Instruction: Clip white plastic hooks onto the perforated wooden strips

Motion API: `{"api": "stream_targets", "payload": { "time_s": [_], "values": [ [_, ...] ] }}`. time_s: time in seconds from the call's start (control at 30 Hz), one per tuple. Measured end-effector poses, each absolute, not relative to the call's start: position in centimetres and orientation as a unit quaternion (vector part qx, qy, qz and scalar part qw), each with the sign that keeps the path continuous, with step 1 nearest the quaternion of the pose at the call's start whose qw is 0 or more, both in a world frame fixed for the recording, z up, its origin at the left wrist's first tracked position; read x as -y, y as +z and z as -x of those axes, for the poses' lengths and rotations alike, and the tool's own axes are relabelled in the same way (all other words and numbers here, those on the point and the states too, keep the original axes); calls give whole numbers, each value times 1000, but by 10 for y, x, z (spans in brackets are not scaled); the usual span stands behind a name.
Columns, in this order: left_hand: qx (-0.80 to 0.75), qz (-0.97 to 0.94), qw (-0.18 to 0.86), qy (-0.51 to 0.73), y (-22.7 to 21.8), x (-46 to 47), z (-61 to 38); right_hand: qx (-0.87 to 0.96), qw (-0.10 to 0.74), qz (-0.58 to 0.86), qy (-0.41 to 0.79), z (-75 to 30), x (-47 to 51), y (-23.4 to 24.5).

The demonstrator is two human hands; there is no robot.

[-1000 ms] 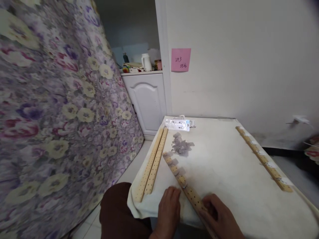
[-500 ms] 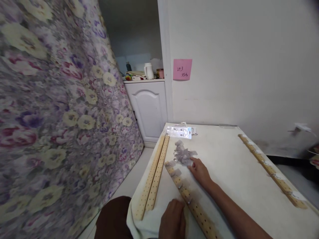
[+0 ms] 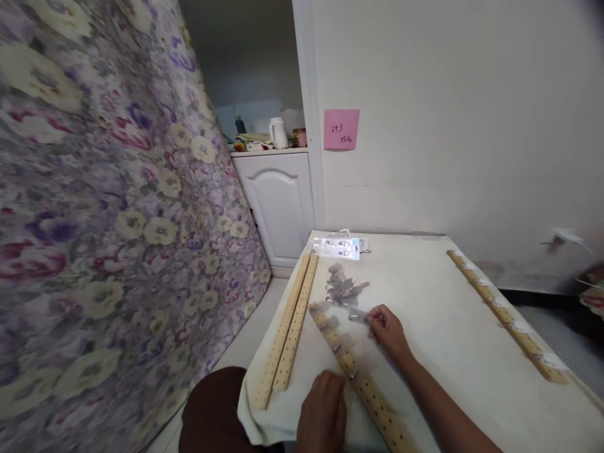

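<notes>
Head view, right hand (image 3: pixel 387 328) stretched forward, fingers pinching a small clip (image 3: pixel 357 316), left hand (image 3: pixel 323 409) flat beside perforated wooden strip (image 3: pixel 362 380)

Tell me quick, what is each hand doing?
Left hand: resting beside the wooden strip, holding nothing seen.
Right hand: pinching a small clear piece.

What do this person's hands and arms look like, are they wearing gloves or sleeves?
Both hands are bare, with no gloves. The right hand leads into a forearm bare as far as the picture's edge: no sleeve, watch or bracelet shows. The left hand shows only to the wrist, also uncovered. No rings can be made out.
</notes>
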State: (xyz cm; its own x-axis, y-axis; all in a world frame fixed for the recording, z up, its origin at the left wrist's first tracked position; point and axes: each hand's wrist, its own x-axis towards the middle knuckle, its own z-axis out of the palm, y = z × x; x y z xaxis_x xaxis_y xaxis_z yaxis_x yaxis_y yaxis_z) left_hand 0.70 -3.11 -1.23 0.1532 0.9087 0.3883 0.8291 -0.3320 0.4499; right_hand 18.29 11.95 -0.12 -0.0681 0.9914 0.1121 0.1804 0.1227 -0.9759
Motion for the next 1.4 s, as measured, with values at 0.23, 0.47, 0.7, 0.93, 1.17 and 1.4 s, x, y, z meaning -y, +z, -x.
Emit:
{"api": "stream_targets", "payload": {
  "time_s": [0.23, 0.47, 0.7, 0.93, 1.17, 1.4],
  "values": [
    [-578, -744, 94, 323, -4, 31, -12, 499, 485, 476, 537, -232, -62, -9],
    [-563, -716, 148, 385, -1, 45, -20, 499, 409, 462, 608, -242, -8, -1],
    [-536, -729, 187, 381, -8, 75, -34, 544, 359, 472, 593, -231, 1, 1],
    [-509, -769, 170, 347, -11, 76, -33, 562, 352, 485, 569, -228, -3, -1],
    [-510, -779, 164, 326, -12, 74, -33, 602, 335, 502, 523, -227, -6, -6],
    [-516, -777, 171, 319, -11, 73, -34, 614, 328, 506, 509, -227, -7, 1]
  ]
}}
